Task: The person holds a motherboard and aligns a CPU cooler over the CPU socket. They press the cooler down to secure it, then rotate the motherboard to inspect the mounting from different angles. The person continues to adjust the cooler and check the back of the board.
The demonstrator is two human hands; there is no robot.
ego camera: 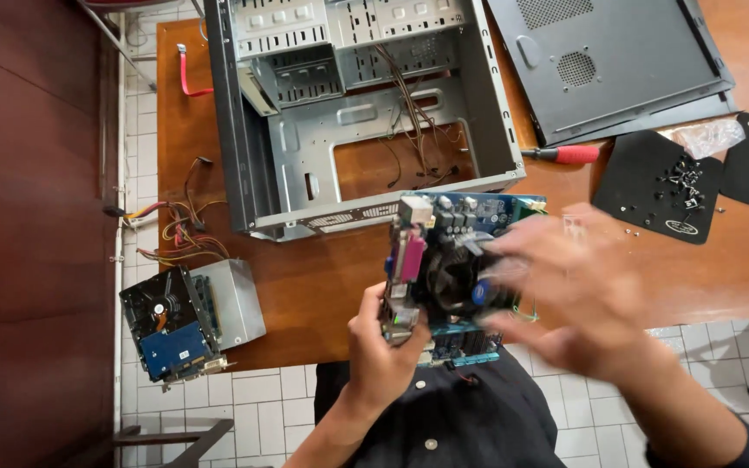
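Blue motherboard (457, 277) held above the table edge (305, 295), just before the open metal case (357, 113). Left hand (383, 347) pinching its port edge; right hand (582, 295) blurred, fingers spread over the fan. Likely hazards: slipping from that one-edge pinch, bending components.

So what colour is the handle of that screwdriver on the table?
Red, on the screwdriver; the head view shows it best.

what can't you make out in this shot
- Right hand, head view: motion blur; its grip on the motherboard is unclear.
- Motherboard's right half: hidden behind that hand.
- Screws on the black mat: too small to count.
- Side panel: cut off by the top edge.
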